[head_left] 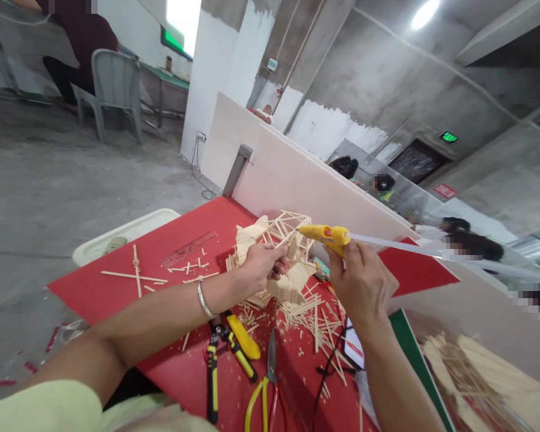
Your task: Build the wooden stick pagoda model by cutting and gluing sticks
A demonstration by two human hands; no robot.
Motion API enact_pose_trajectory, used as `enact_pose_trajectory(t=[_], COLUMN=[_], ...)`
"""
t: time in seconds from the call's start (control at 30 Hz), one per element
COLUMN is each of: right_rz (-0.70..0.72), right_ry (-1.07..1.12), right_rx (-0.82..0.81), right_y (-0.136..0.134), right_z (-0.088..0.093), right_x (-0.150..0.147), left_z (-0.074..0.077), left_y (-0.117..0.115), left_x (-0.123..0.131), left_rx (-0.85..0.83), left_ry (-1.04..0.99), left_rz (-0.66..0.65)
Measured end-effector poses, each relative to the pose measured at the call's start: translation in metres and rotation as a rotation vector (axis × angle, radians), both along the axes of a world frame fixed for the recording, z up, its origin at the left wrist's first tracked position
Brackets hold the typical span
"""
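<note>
My right hand (364,282) grips a yellow hot glue gun (320,233), its nozzle pointing left. A long clear glue stick (396,245) trails out of the gun's back end. My left hand (263,267) is closed in a pinch on a thin wooden stick (286,239), whose far end lies close to the nozzle. Behind and below both hands stands a model built of wooden sticks (292,282), with an open lattice frame at its back and slatted panels in front. My left fingers partly cover it; whether they touch it I cannot tell.
Pliers (212,366) and yellow-and-red-handled scissors (272,360) lie on the red table (184,225). Loose sticks (317,324), a ruler (189,248) and a black cable (326,372) are there too. A white partition (324,186) rises behind. A seated person (83,42) is far left.
</note>
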State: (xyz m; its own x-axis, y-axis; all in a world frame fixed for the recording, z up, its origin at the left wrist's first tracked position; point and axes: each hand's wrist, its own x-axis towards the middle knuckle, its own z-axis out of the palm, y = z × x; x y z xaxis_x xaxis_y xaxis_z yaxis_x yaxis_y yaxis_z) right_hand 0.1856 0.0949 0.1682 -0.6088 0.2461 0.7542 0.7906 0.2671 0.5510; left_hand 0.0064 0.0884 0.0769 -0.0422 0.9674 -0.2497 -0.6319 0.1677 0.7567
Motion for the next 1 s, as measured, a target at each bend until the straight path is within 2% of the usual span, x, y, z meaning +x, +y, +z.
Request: enact_pose_trajectory(t=[0.2, 0.33, 0.43, 0.63, 0.83, 1.0], right_rz=[-0.002, 0.013, 0.024, 0.036, 0.022, 0.024], right_ry=[0.024, 0.018, 0.005, -0.002, 0.019, 0.049], right_rx=[-0.051, -0.010, 0.023, -0.039, -0.070, -0.081], right_y=[0.002, 0.002, 0.001, 0.005, 0.006, 0.006], right_z=[-0.003, -0.002, 0.000, 0.000, -0.004, -0.008], right_x=[0.005, 0.005, 0.002, -0.001, 0.002, 0.004], left_z=[0.000, 0.002, 0.005, 0.013, 0.023, 0.019], left_y=[-0.003, -0.004, -0.004, -0.008, -0.015, -0.012], left_x=[-0.004, -0.006, -0.006, -0.007, -0.013, -0.019], left_rx=[0.016, 0.011, -0.029, -0.061, -0.114, -0.145], left_ry=[-0.003, 0.001, 0.009, 0.019, -0.001, 0.000], left_rz=[-0.049, -0.058, -0.044, -0.043, -0.097, -0.184])
